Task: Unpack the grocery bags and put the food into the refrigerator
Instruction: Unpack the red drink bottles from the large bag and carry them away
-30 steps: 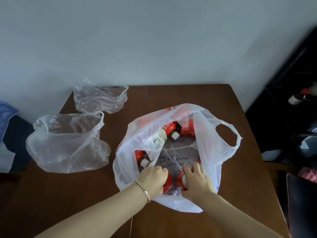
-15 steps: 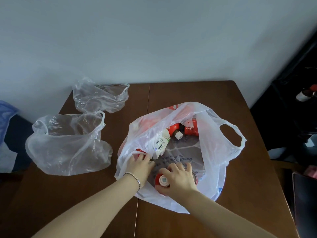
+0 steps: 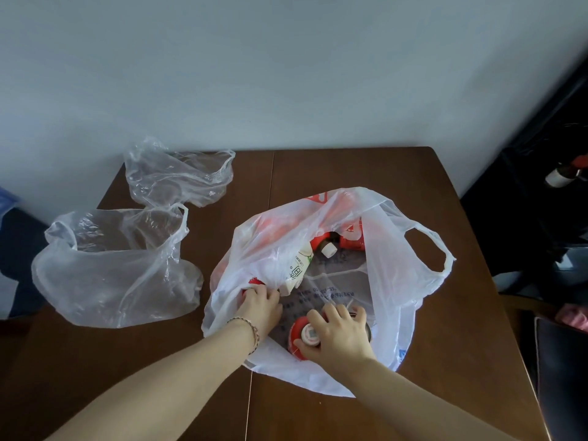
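Both grips are down inside the white grocery bag [image 3: 391, 249], which stands open on the brown desk [image 3: 366, 167]. The right grip [image 3: 339, 337] has fingers and thumb wrapped round a white-capped red bottle [image 3: 295, 335] at the bag's near edge. On the bag's left side the left grip [image 3: 259, 305] has its fingertips on a second red bottle [image 3: 254, 282] half buried under a plastic fold, though I cannot tell if it has closed round it. A white bottle [image 3: 299, 265] and more red bottles [image 3: 350, 238] lie deeper in, and two clear bags [image 3: 117, 265] slump on the desk to the left.
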`<state>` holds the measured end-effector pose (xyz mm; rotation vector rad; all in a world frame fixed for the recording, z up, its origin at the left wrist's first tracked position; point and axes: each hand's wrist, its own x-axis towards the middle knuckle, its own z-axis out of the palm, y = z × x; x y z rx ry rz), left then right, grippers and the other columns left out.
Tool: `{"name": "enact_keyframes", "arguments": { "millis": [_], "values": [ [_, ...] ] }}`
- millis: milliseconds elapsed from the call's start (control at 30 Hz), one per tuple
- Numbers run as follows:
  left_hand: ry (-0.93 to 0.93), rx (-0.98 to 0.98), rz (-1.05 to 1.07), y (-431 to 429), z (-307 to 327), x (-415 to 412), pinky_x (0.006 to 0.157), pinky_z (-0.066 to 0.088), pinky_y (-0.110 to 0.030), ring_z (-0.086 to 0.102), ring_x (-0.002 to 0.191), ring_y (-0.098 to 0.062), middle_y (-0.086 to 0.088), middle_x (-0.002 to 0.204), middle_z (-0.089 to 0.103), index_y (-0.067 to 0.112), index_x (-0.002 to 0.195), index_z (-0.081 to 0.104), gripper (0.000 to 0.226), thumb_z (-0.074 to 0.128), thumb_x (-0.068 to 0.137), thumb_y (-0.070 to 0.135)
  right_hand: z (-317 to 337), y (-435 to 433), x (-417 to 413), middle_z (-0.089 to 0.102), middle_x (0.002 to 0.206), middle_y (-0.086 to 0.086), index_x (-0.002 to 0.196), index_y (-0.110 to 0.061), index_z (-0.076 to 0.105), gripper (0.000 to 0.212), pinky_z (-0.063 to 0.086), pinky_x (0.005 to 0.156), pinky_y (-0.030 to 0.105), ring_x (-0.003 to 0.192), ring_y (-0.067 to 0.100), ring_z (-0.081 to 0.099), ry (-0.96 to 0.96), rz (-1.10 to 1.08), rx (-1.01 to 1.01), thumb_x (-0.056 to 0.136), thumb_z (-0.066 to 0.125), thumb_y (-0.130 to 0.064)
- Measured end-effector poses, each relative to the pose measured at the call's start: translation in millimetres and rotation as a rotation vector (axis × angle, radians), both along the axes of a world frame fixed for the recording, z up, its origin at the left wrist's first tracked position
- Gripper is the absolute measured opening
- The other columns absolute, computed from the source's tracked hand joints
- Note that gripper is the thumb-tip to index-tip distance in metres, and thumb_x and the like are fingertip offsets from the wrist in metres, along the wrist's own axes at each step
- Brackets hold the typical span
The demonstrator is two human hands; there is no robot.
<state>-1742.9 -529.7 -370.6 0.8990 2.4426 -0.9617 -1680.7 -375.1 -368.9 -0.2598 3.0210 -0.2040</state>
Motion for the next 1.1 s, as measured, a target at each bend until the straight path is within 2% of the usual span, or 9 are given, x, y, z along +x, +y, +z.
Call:
{"name": "enact_keyframes", "arguments": {
  "millis": [167, 267, 433, 500, 600, 733, 800, 900, 1100],
  "values": [
    [0.036, 0.458, 0.112, -32.4, 37.4, -1.1, 0.039, 0.047, -0.023, 0.054, 0.042, -0.021, -0.007, 0.066, 0.059, 0.013, 0.064, 0.066, 0.046, 0.088, 0.025, 0.007, -0.6, -3.2, 0.9, 0.059, 0.066, -0.004, 0.072, -0.024, 0.063, 0.047, 0.054, 0.060, 0.046, 0.057, 0.018, 0.061, -0.013, 0.005, 0.003, 0.052, 0.076, -0.065],
    [-0.092, 0.648, 0.129, -26.7, 40.8, 21.6, 0.039, 0.042, -0.021, 0.052, 0.045, -0.015, 0.001, 0.063, 0.056, 0.017, 0.061, 0.058, 0.031, 0.081, 0.042, 0.011, 0.3, -5.9, 2.0, 0.058, 0.065, -0.004, 0.072, -0.023, 0.062, 0.051, 0.053, 0.059, 0.045, 0.056, 0.018, 0.060, -0.021, 0.011, 0.012, 0.049, 0.076, -0.067],
    [-0.087, 0.678, 0.224, -10.4, 27.5, 53.8, 0.084, 0.050, -0.029, 0.060, 0.096, -0.020, -0.001, 0.107, 0.058, 0.020, 0.108, 0.052, 0.028, 0.047, 0.088, 0.038, 3.3, -2.8, 4.0, 0.057, 0.062, -0.005, 0.067, -0.026, 0.060, 0.060, 0.055, 0.059, 0.044, 0.057, 0.014, 0.061, -0.097, 0.034, -0.048, 0.034, 0.076, -0.074],
    [-0.062, 0.665, 0.220, -9.0, 22.9, 59.6, 0.070, 0.055, -0.033, 0.064, 0.083, -0.024, -0.003, 0.098, 0.062, 0.020, 0.108, 0.057, 0.043, 0.043, 0.082, 0.050, 8.6, 2.2, 4.8, 0.060, 0.077, -0.008, 0.079, -0.027, 0.063, 0.064, 0.056, 0.072, 0.047, 0.073, 0.015, 0.064, -0.125, 0.073, -0.082, 0.035, 0.077, -0.072],
    [0.000, 0.600, 0.181, 1.2, 19.5, 61.9, 0.053, 0.054, -0.030, 0.066, 0.068, -0.022, -0.003, 0.087, 0.068, 0.020, 0.108, 0.063, 0.071, 0.037, 0.073, 0.076, 11.6, 13.3, 3.1, 0.044, 0.129, 0.000, 0.128, -0.025, 0.047, 0.073, 0.021, 0.111, 0.042, 0.125, 0.022, 0.039, -0.249, 0.087, -0.136, 0.066, 0.073, -0.053],
    [0.058, 0.628, 0.080, 16.2, 22.4, 48.7, 0.058, 0.048, -0.027, 0.067, 0.071, -0.021, -0.003, 0.087, 0.067, 0.016, 0.120, 0.050, 0.081, 0.025, 0.076, 0.080, 11.7, 24.4, 8.3, 0.024, 0.146, 0.002, 0.140, -0.031, 0.028, 0.071, 0.019, 0.111, 0.042, 0.137, 0.027, 0.018, -0.321, 0.050, 0.034, 0.081, 0.067, -0.032],
    [0.090, 0.603, 0.001, 30.7, 22.5, 46.2, 0.050, 0.040, -0.024, 0.064, 0.058, -0.020, -0.004, 0.076, 0.067, 0.014, 0.120, 0.049, 0.075, 0.025, 0.080, 0.072, 13.4, 27.7, 9.2, 0.020, 0.148, 0.005, 0.142, -0.032, 0.025, 0.071, 0.029, 0.106, 0.043, 0.136, 0.032, 0.018, -0.347, 0.014, 0.111, 0.084, 0.065, -0.023],
    [0.033, 0.626, -0.132, 40.0, 12.9, 45.2, 0.058, 0.037, -0.027, 0.065, 0.073, -0.028, -0.012, 0.087, 0.065, 0.012, 0.135, 0.036, 0.067, 0.028, 0.090, 0.061, 14.1, 36.6, 6.5, 0.023, 0.144, 0.008, 0.142, -0.031, 0.025, 0.069, 0.038, 0.098, 0.038, 0.129, 0.032, 0.026, -0.351, 0.001, 0.183, 0.086, 0.063, -0.018],
    [0.030, 0.682, 0.043, 35.4, 20.8, 40.8, 0.044, 0.031, -0.016, 0.059, 0.045, -0.013, 0.003, 0.053, 0.059, 0.015, 0.092, 0.059, 0.044, 0.039, 0.083, 0.054, 17.4, 36.0, 5.1, 0.027, 0.141, 0.013, 0.138, -0.022, 0.030, 0.062, 0.040, 0.099, 0.039, 0.126, 0.035, 0.031, -0.350, 0.104, 0.213, 0.086, 0.061, -0.009]
  ]
}}
